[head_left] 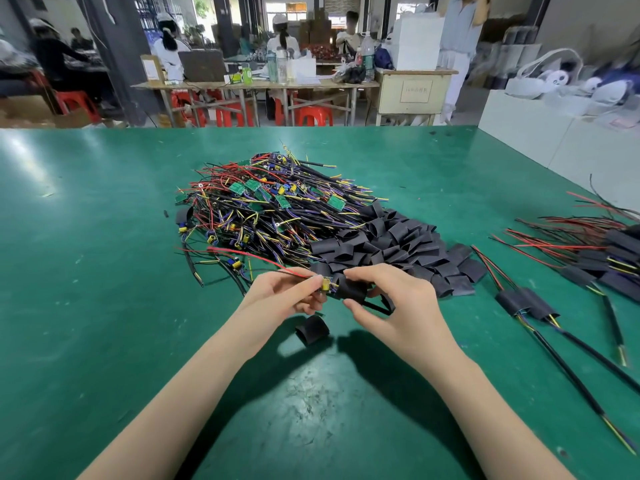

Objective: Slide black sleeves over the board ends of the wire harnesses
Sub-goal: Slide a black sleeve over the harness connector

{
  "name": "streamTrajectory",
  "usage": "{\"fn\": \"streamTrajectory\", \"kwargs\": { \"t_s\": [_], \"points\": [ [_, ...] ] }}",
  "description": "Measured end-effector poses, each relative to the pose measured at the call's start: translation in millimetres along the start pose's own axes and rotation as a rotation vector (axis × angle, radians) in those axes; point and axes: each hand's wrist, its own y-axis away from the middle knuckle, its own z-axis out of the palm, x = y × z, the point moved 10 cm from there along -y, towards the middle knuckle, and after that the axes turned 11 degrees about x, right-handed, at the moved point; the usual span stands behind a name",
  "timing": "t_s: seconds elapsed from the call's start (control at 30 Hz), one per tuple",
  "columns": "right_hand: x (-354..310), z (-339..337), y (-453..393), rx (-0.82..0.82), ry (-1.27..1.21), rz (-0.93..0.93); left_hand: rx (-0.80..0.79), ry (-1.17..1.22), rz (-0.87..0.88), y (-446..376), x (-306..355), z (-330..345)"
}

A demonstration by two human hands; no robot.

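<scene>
Holding the board end (327, 284) pinched in left hand (277, 296), red lead trailing left. Right hand (391, 299) grips black sleeve (351, 289) just right of it, mouth facing the board, axis roughly left-right. Right fingers hide how far the board has entered; can't tell.

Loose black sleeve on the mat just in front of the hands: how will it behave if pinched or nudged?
The loose sleeve probably squashes flat under a pinch: it looks thin-walled, and many in the sleeve pile lie flattened. Likely very light, so a nudge would slide it across the green mat. Its open, curved shape might let it rock rather than roll far.
</scene>
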Motion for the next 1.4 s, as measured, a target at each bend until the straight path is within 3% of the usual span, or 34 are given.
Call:
{"fn": "streamTrajectory", "kwargs": {
  "t_s": [0.47,0.83,1.13,1.4],
  "points": [
    [-14.6,-1.1,1.1,0.065,0.017,-0.169,-0.014,0.070,-0.065,-1.7,-6.9,0.3],
    [-3.9,3.3,3.6,0.035,0.016,-0.034,0.016,-0.109,0.107,-3.3,-0.6,-4.5],
    [-6.2,5.9,2.9,0.004,0.027,-0.065,-0.019,0.032,-0.059,-3.6,-9.2,-1.6],
    [1.9,3.9,1.7,0.011,-0.057,0.045,-0.038,-0.116,0.156,-2.7,8.0,-0.4]
  ]
}}
